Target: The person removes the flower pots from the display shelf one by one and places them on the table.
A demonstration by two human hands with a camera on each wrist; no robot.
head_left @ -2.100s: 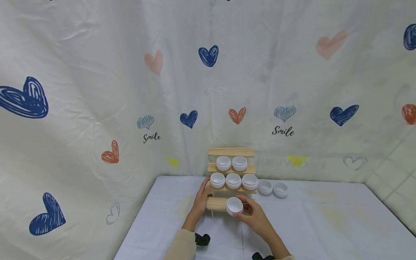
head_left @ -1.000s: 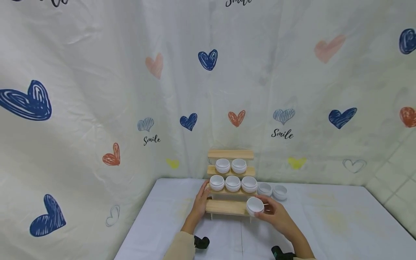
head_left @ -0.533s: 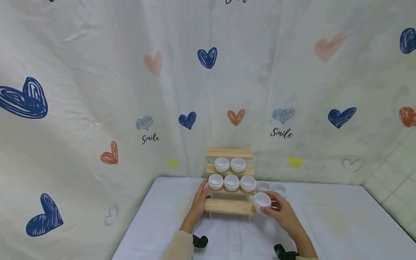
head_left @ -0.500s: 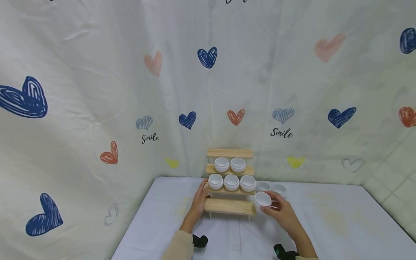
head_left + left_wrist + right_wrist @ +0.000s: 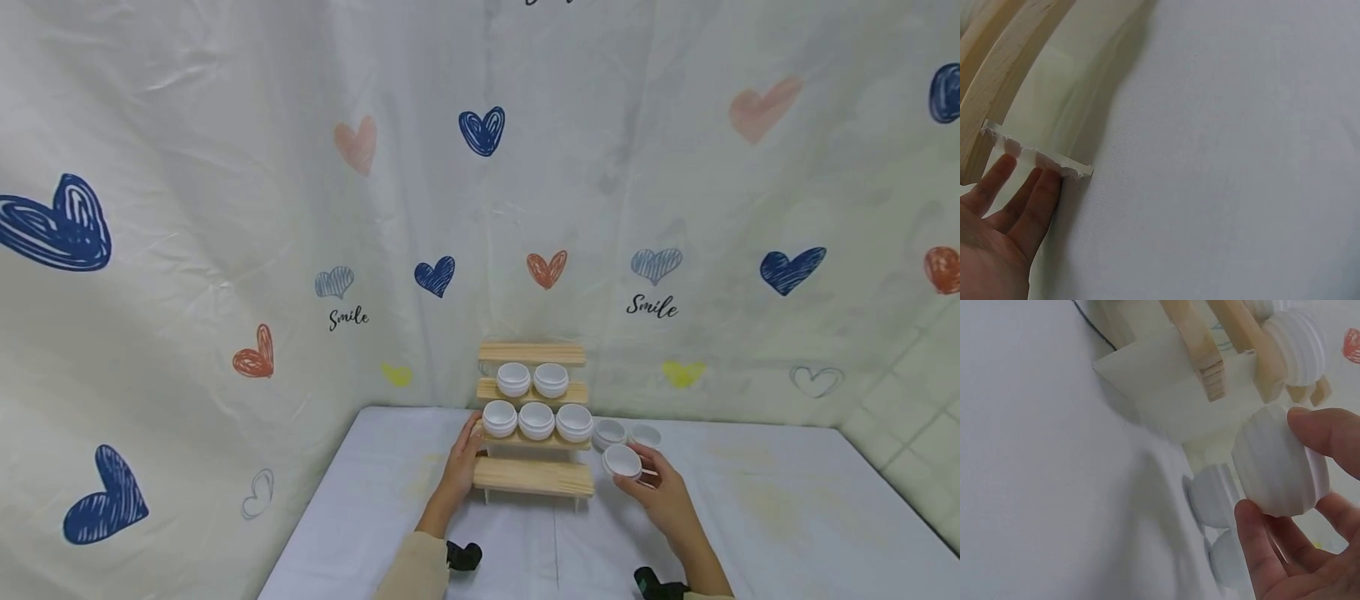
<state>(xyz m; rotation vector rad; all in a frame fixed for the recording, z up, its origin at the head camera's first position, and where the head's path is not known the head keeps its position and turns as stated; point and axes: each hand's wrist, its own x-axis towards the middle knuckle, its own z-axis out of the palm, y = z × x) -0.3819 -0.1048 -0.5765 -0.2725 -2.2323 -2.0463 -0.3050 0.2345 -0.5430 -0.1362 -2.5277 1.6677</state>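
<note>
In the head view, a small white round plastic jar [image 5: 622, 461] is being held in the curled fingers of the right hand [image 5: 660, 492], just off the right end of the stepped pale wooden rack [image 5: 532, 477] and near two more white jars [image 5: 627, 434] standing on the white-covered worktop [image 5: 750, 517]; the step in hand is judged to be the setting down of this jar beside those two, which calls for a short lowering and a release. The left hand [image 5: 461, 462] is being rested, fingers straight, against the rack's left side. In the left wrist view, the straight fingers [image 5: 1029, 200] are being pressed to the rack's base. In the right wrist view, the ribbed jar [image 5: 1279, 462] is being pinched between thumb and fingers above the two jars.
</note>
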